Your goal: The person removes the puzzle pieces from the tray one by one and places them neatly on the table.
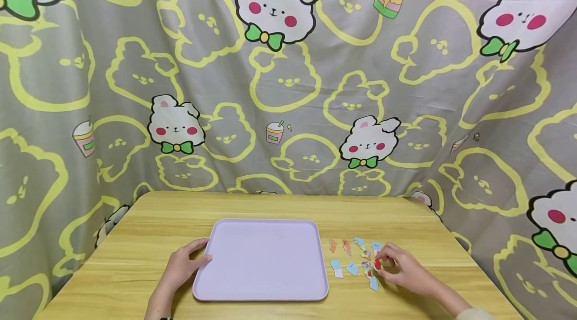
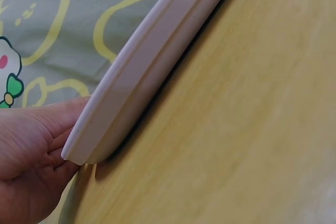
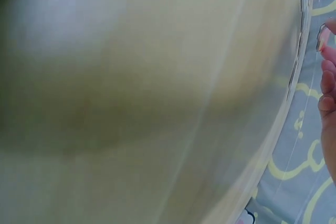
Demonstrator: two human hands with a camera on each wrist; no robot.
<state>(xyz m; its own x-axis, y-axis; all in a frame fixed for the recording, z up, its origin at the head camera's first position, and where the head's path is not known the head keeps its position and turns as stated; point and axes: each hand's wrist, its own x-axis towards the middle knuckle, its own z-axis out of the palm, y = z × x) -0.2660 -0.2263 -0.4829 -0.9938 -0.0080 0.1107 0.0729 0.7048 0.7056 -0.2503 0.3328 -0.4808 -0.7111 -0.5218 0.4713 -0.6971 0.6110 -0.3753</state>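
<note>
A pale lilac tray (image 1: 261, 260) lies flat on the table. My left hand (image 1: 182, 262) holds its left edge, thumb over the rim; in the left wrist view, that hand (image 2: 31, 156) is at a corner of the tray, some fingers hidden behind it. To the right of the tray, my right hand (image 1: 405, 270) pinches a small red piece (image 1: 377, 263) between thumb and fingertips, close over the other pieces. The right wrist view shows the fingers (image 3: 328, 77) at its right edge, with a thin piece (image 3: 322, 38) between the tips.
Several small, irregular, puzzle-like pieces lie right of the tray: an orange one (image 1: 346, 247), a blue-and-white one (image 1: 336, 269), a light blue one (image 1: 352, 269) and a patterned cluster (image 1: 367, 267) among them. A printed curtain (image 1: 288, 160) hangs behind the wooden table (image 1: 270, 206).
</note>
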